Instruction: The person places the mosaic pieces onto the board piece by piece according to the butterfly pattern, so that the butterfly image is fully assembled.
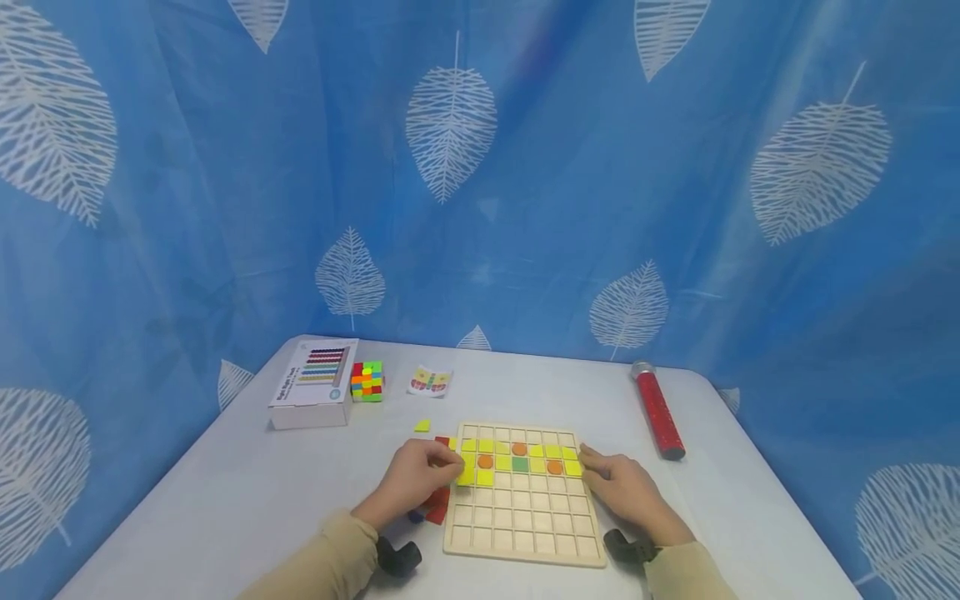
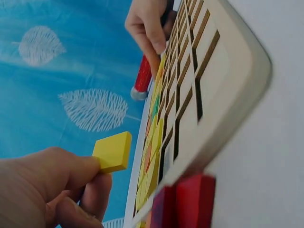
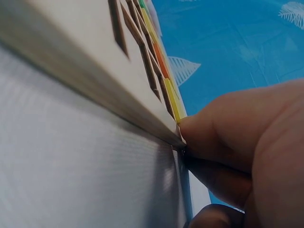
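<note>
A wooden grid board (image 1: 525, 546) lies on the table with yellow, orange and green tiles in its upper rows. Over the board's left side, my left hand (image 1: 416, 477) pinches a yellow square tile (image 2: 112, 152) between thumb and finger, held above the board's surface. My right hand (image 1: 626, 487) is at the right edge, and in the right wrist view its fingers (image 3: 223, 126) grip the board's rim beside a yellow tile. Red tiles (image 2: 194, 202) lie along the left edge of the board, partly hidden by my left hand in the head view.
Behind the board lie a loose yellow piece (image 1: 422, 426) and a butterfly picture card (image 1: 431, 382). A puzzle cube (image 1: 367, 382) stands against a white box (image 1: 315, 383) at the back left. A red microphone (image 1: 660, 412) lies at the right. A blue leaf-patterned curtain (image 1: 540, 208) hangs behind the table.
</note>
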Available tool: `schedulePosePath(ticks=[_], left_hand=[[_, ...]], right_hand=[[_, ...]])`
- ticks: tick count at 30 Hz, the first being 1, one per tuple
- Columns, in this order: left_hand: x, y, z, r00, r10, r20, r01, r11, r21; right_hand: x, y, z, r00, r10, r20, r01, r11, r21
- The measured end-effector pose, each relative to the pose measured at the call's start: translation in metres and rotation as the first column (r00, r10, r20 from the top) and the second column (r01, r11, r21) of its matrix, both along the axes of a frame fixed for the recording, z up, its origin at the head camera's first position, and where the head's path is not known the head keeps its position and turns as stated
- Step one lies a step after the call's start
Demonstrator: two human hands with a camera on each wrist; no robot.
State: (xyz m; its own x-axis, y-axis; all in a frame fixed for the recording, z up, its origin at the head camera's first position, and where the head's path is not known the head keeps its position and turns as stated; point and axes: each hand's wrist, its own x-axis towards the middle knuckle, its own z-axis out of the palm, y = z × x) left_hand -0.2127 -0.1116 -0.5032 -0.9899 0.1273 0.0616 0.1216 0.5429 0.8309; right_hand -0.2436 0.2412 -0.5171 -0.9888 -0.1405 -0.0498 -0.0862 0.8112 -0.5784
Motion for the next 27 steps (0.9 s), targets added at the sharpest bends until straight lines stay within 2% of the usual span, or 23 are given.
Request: schedulePosePath(ticks=[4,9,15,20,27], left_hand=[[-0.004,0.013,0.001,1.000,-0.016,0.007,0.016,1.000,-0.005],[-0.011,0.035,0.005,0.999,-0.034,-0.029,0.034,0.999,-0.024],[-0.013,0.054,0.005,0.998,-0.027,-0.051,0.022,0.994,-0.109],[-0.011,0.060,0.001,0.998,-0.012,-0.060,0.002,0.986,-0.165],[-0.014,0.061,-0.002,0.994,-0.029,-0.104,0.008,0.980,-0.196]], right_hand=[[0.000,0.001,-0.001,1.000,-0.007,0.017,0.007,1.000,-0.002],[-0.001,0.002,-0.001,1.000,-0.014,0.009,0.014,1.000,-0.001],[0.000,-0.001,-0.001,1.000,0.001,-0.006,-0.001,1.000,-0.010],[0.001,-0.004,0.000,1.000,-0.006,-0.003,0.006,1.000,-0.013],[0.002,-0.002,0.002,1.000,-0.017,-0.001,0.017,1.000,-0.014]])
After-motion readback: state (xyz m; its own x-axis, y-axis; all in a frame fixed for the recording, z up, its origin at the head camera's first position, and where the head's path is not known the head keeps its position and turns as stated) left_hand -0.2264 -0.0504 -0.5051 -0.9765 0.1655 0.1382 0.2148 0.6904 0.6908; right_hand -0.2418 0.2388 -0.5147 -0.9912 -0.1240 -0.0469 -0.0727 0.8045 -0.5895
